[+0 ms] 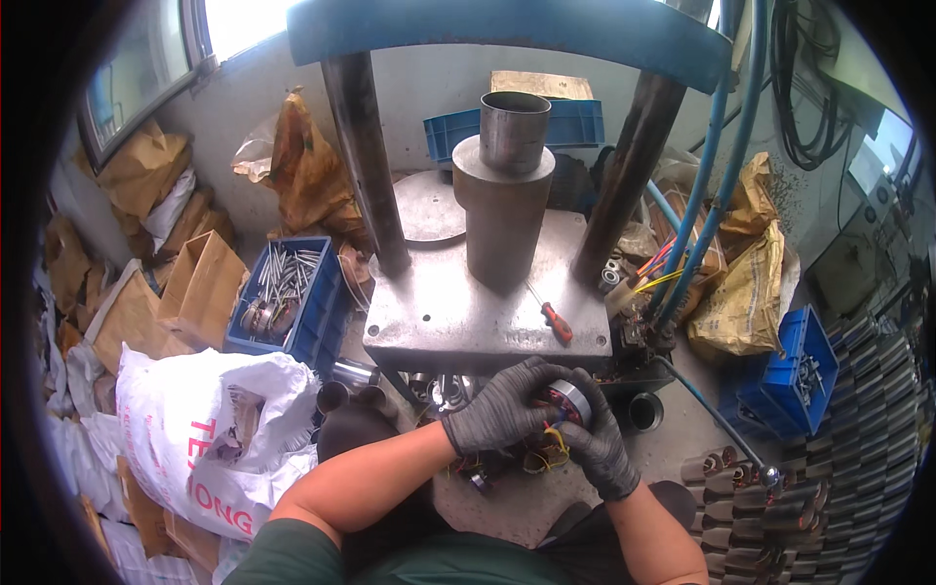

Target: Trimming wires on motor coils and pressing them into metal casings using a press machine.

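Both my hands wear dark grey gloves and are raised just in front of a steel press table [439,327]. Between them is a motor stator [568,396], a round part with a silvery ring and coloured wires. My left hand [502,405] grips it from the left, its fingers curled over the top. From the right, my right hand [600,444] closes round its side. Yellow wires [556,444] hang below, close to the right fingers. On the table lies a screwdriver [557,323] with a red handle. Behind it stands a stepped metal cylinder [505,210] with a tube [514,132] on top.
Press columns [366,161] flank the cylinder beneath a blue crossbeam [507,34]. A blue crate [317,317] of metal rods and a white sack [210,429] stand left. Right are a lever [717,414], a blue bin [804,375] and stacked metal tubes [858,448].
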The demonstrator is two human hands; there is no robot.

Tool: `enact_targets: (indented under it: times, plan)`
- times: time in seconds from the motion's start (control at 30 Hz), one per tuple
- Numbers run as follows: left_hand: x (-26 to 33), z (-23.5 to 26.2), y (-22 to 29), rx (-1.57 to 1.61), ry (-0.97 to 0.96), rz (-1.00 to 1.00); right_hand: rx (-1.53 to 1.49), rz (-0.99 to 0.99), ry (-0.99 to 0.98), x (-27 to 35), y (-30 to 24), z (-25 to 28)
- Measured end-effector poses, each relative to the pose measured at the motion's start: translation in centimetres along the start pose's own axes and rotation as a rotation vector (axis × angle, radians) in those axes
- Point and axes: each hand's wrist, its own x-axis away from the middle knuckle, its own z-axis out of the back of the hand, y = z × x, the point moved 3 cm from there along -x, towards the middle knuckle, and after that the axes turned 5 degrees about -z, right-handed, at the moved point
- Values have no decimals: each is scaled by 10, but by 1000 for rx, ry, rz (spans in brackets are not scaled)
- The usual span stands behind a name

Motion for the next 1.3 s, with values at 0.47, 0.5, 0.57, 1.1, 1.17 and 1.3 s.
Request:
enact_targets:
  times: [0.47, 0.5, 0.57, 1.1, 1.17, 1.3]
  plan:
    - [-6, -2, -1, -212, 73, -74, 155, 53, -5, -4, -9, -12]
    - [-7, -1, 0, -231, 54, -113, 116, 55, -17, -4, -10, -12]
    - [-6, -1, 2, -222, 47, -74, 79, 62, -25, -3, -13, -14]
    - [-9, -12, -6, -371, 75, -45, -75, -48, 222, -5, 18, -11]
    - [-10, -12, -15, -108, 82, -60, -124, -50, 271, -7, 18, -2]
    - [-4, -15, -12, 458, 4, -84, -405, -11, 104, -17, -9, 6]
